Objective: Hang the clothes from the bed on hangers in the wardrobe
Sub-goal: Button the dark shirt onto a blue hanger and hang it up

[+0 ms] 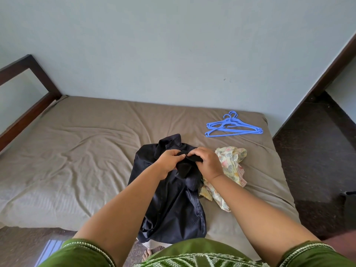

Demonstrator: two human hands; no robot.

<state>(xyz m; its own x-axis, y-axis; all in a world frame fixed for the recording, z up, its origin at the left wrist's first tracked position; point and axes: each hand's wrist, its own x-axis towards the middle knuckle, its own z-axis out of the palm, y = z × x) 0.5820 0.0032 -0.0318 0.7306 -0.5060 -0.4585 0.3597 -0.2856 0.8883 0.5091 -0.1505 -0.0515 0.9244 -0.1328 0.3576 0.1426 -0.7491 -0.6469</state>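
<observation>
Pale blue-green wall behind, and a bed [77, 151] with a wrinkly taupe sheet and dark wood frame fills most of the view. Near its front edge lies a dark navy shirt [173, 209], slightly shiny fabric, partly draped over the edge. Both hands are bunched into its upper part: left hand [169, 160] and right hand [208, 162] each have their grip clamped on a fold. A crumpled floral garment [231, 166] touches the shirt's right side. Thin blue plastic hangers [233, 127] sit stacked near the far right corner.
</observation>
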